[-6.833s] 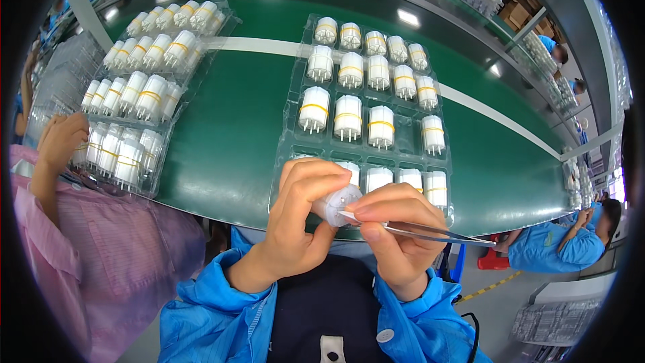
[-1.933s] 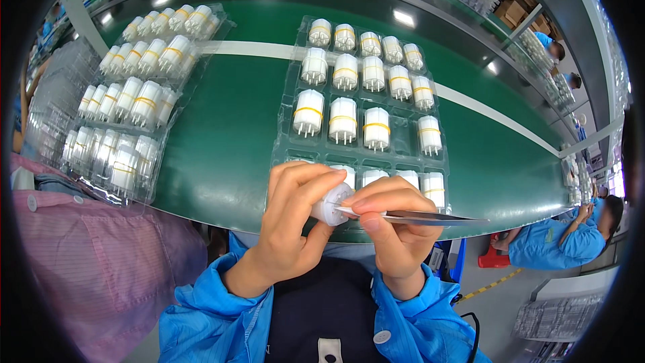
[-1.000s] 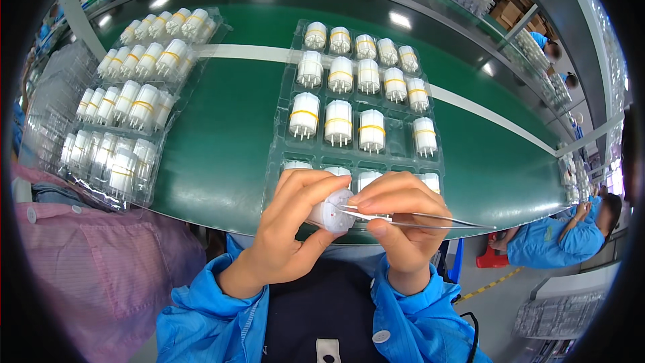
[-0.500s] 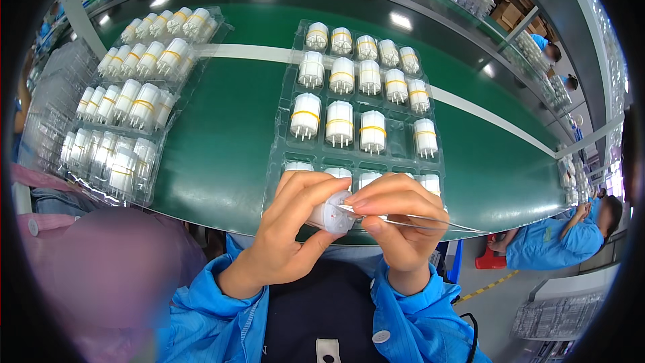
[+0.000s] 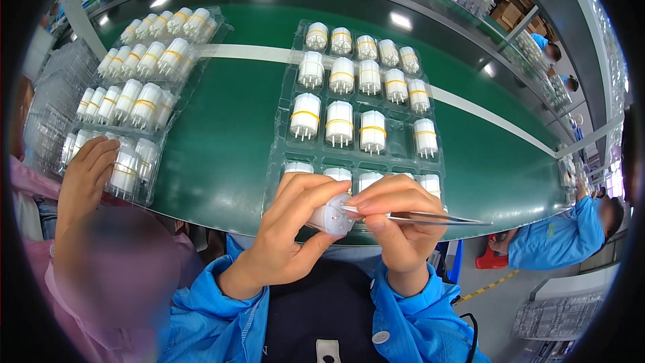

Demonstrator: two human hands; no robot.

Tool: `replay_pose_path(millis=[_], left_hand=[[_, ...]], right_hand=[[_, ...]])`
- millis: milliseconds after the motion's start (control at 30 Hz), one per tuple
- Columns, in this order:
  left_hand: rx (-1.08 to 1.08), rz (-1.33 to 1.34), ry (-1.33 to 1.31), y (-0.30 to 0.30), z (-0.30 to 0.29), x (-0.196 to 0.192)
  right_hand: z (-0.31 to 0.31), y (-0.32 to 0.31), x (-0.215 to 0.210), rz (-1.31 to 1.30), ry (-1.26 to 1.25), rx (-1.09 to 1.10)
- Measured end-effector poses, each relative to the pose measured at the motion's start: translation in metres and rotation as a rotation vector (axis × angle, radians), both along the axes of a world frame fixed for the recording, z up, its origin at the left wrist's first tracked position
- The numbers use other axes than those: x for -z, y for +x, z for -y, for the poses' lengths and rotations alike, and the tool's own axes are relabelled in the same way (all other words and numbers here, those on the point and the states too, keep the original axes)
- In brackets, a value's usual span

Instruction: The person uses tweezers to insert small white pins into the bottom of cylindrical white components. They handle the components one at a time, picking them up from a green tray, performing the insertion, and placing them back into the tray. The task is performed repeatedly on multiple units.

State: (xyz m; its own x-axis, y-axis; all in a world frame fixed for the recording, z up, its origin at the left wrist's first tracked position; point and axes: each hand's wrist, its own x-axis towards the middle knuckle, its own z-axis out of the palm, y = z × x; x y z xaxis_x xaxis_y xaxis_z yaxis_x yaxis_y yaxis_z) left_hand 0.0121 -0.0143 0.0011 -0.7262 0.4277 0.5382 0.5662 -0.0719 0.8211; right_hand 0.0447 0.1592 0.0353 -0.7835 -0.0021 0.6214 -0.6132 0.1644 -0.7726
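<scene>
My left hand (image 5: 285,238) is closed around a white cylindrical plug housing (image 5: 329,218), tilted so its pale, translucent end faces my right fingers. In my right hand (image 5: 403,218) are slim metal tweezers (image 5: 443,217), pinched between thumb and fingers, with a thin tapered length sticking out to the right. A small whitish tip by my right fingertips meets the housing's end; what it is I cannot make out. Just beyond both hands lies a clear plastic tray (image 5: 393,136) with rows of white pronged plugs (image 5: 339,121), most banded in yellow. One pocket in its third row holds no plug.
More filled trays (image 5: 168,104) stand on the green table (image 5: 222,121) at the left, beside stacked clear trays (image 5: 57,107). A co-worker's hand (image 5: 87,171) touches the nearest of those plugs. Another person in blue (image 5: 557,232) sits at the far right near a red stool (image 5: 490,253).
A co-worker's hand has come in at the left onto the plugs there. The tweezers in my right hand have turned slightly, their far end rising. My left hand keeps its hold.
</scene>
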Motion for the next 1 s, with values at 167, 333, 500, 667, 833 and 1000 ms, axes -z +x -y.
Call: replay_pose_path(millis=[167,333,500,667,833,1000], left_hand=[[-0.036,-0.096,-0.043,-0.003,-0.001,0.0],[-0.087,-0.145,-0.033,-0.002,-0.003,-0.001],[-0.106,-0.208,-0.056,-0.005,-0.005,-0.004],[-0.117,-0.219,-0.071,-0.003,-0.005,-0.005],[-0.111,-0.228,-0.04,-0.002,0.0,-0.008],[-0.117,-0.229,-0.024,0.001,0.002,-0.008]], right_hand=[[0.001,0.0,0.001,0.022,-0.027,0.013],[0.002,-0.002,-0.004,0.018,0.048,0.031],[0.001,-0.005,-0.013,-0.001,0.161,0.051],[0.004,-0.005,-0.024,-0.054,0.32,0.069],[0.007,0.002,-0.024,-0.034,0.278,0.108],[0.012,0.006,-0.023,0.027,0.204,0.119]])
